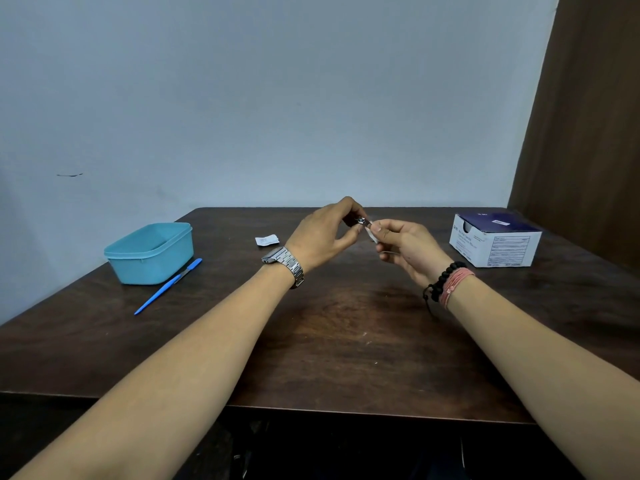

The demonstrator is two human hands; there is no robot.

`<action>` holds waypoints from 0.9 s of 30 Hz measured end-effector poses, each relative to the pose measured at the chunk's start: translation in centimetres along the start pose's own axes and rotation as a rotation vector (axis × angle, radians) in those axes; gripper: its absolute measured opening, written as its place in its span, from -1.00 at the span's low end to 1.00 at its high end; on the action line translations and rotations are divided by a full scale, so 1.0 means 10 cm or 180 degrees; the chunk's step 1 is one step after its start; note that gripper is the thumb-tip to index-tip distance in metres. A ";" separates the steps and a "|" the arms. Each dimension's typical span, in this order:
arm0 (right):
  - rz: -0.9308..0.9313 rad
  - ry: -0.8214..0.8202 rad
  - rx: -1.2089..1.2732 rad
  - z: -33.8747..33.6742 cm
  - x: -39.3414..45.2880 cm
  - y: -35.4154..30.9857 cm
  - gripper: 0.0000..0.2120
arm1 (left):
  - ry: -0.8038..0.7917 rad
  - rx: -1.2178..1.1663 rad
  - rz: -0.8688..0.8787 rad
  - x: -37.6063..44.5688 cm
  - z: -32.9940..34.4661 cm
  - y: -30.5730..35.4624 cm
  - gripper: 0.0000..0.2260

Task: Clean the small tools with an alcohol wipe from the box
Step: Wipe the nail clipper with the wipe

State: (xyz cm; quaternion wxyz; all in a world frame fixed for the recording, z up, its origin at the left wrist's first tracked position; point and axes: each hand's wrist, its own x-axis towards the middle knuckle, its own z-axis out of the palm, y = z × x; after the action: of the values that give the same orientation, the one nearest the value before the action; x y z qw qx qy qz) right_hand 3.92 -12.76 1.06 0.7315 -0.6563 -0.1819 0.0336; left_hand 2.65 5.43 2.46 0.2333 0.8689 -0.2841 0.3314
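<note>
My left hand [325,233] pinches a small metal tool [360,221] above the middle of the dark wooden table [346,323]. Right beside it, my right hand [405,247] pinches a white alcohol wipe [373,235] that touches the tool's end. Most of the tool is hidden by my fingers. The wipe box [495,240], white and dark blue, stands at the right. A blue-handled tool [168,287] lies at the left, in front of a turquoise plastic tub [150,254].
A torn white wipe wrapper [266,240] lies on the table behind my left hand. A brown curtain [588,133] hangs at the right, and a pale wall stands just behind the table's far edge.
</note>
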 end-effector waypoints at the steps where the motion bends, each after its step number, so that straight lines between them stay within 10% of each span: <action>1: 0.0013 0.0014 0.0015 0.00 0.00 0.00 -0.92 | 0.0023 0.0072 0.0038 0.00 0.00 -0.01 -0.86; 27: -0.0059 -0.0117 0.0708 0.00 -0.02 -0.02 -0.85 | 0.0177 0.0213 0.0102 -0.01 0.03 -0.04 -0.80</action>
State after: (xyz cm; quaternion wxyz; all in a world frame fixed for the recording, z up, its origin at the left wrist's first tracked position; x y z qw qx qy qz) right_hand 3.72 -12.84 1.24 0.7966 -0.5686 -0.1966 0.0589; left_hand 2.94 5.55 2.10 0.2065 0.8621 -0.2801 0.3683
